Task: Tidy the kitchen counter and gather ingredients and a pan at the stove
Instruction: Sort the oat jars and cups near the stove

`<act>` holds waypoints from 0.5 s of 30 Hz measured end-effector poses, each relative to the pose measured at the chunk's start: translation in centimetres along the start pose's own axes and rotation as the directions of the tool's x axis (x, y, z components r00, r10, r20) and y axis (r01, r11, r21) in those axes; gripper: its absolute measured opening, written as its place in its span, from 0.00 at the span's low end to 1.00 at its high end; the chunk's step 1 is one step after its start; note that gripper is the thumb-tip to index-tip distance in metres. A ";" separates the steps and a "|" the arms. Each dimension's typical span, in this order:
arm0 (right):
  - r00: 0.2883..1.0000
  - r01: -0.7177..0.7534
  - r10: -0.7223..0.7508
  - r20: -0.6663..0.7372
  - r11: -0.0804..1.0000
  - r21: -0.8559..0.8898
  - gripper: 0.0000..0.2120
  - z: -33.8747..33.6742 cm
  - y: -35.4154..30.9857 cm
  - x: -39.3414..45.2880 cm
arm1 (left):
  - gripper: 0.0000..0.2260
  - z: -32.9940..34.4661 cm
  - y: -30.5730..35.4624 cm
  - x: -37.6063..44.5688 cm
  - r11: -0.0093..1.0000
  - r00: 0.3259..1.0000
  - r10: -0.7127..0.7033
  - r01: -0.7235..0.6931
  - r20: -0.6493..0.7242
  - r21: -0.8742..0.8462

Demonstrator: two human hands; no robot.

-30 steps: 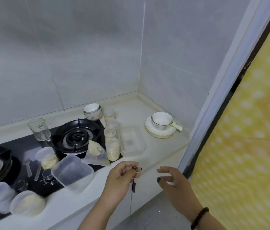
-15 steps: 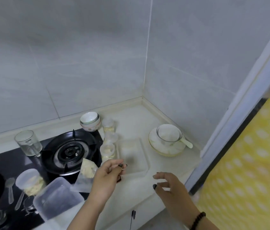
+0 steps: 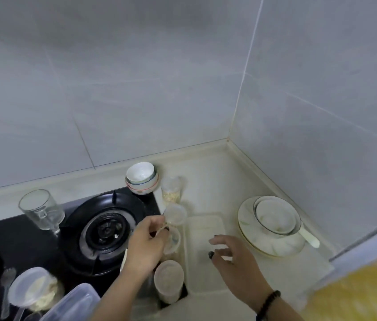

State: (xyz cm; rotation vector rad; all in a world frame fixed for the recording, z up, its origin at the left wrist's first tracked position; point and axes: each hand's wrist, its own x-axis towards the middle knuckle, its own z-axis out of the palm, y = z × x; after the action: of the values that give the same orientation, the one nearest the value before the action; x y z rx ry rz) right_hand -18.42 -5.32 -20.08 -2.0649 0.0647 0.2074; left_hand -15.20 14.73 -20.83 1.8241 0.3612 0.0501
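We are judging the tidying barely begun: no pan is sitting on the burner (image 3: 105, 230) yet. Our left hand (image 3: 144, 244) is pinching the rim of a small clear cup (image 3: 171, 238) beside the stove; our right hand (image 3: 233, 258) is hovering released over an empty tray (image 3: 203, 256). Jars (image 3: 168, 280) nearby are holding pale grains.

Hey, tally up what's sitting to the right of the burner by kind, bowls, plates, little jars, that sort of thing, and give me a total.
Bowls: 3, two stacked bowls by the wall and one white bowl on the plates
Plates: 2, stacked plates
Small jars: 4, a row of small jars
Clear tray: 1, clear tray
Spoon: 1, white spoon
Total: 11
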 end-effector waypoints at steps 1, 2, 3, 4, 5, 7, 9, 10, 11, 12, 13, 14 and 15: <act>1.000 -0.012 0.011 0.014 1.000 0.008 0.10 0.3 0.1 0.7 | 0.11 0.1 -0.3 0.6 0.998 1.000 -0.008 0.007 0.015 0.064; 0.999 -0.020 0.019 0.027 1.000 0.008 0.10 0.5 0.1 1.1 | 0.13 0.3 -0.7 1.0 0.993 0.999 -0.022 0.016 0.047 0.120; 0.999 -0.023 0.023 0.042 1.000 0.006 0.10 0.7 0.1 1.6 | 0.16 0.5 -1.0 1.4 0.984 0.994 -0.064 0.047 0.092 0.171; 0.998 -0.025 0.024 0.056 1.000 0.000 0.10 0.7 0.1 1.9 | 0.21 0.7 -1.5 1.6 0.974 0.986 -0.104 0.074 0.129 0.215; 0.997 -0.021 0.022 0.069 1.000 -0.007 0.10 0.7 0.2 2.4 | 0.27 1.0 -1.9 1.9 0.957 0.978 -0.148 0.103 0.150 0.270; 0.996 -0.022 0.023 0.082 1.000 -0.014 0.09 0.5 0.4 3.3 | 0.34 1.7 -2.4 2.0 0.919 0.957 -0.222 0.141 0.185 0.369; 0.994 -0.030 0.031 0.102 0.999 -0.014 0.09 0.3 0.6 4.3 | 0.36 2.3 -2.5 2.0 0.878 0.945 -0.264 0.152 0.194 0.454; 0.993 -0.031 0.032 0.117 0.999 -0.015 0.09 0.2 0.7 4.8 | 0.37 2.5 -2.8 2.0 0.869 0.950 -0.251 0.136 0.188 0.475; 0.991 -0.029 0.031 0.128 0.999 -0.015 0.09 0.1 0.6 5.1 | 0.37 2.6 -2.8 1.9 0.863 0.956 -0.234 0.120 0.178 0.491; 0.989 -0.024 0.026 0.145 1.000 -0.017 0.09 0.1 0.6 5.4 | 0.36 2.7 -3.2 1.9 0.863 0.963 -0.214 0.108 0.162 0.494; 0.985 -0.017 0.021 0.169 1.000 -0.021 0.09 0.0 0.5 5.6 | 0.36 2.6 -3.1 1.6 0.861 0.967 -0.209 0.113 0.143 0.496; 0.982 -0.005 0.009 0.187 1.000 -0.023 0.08 -0.1 0.4 5.7 | 0.37 2.5 -3.2 1.6 0.867 0.975 -0.187 0.104 0.124 0.487; 0.979 0.013 -0.006 0.205 1.000 -0.029 0.08 -0.4 0.3 5.8 | 0.37 2.5 -3.0 1.4 0.870 0.979 -0.178 0.110 0.098 0.480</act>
State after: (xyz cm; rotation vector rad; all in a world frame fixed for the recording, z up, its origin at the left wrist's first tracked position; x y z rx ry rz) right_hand -12.72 -5.58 -21.21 -2.0618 -0.0749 0.4159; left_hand -13.99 13.52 -24.57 2.2630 0.4367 -0.2954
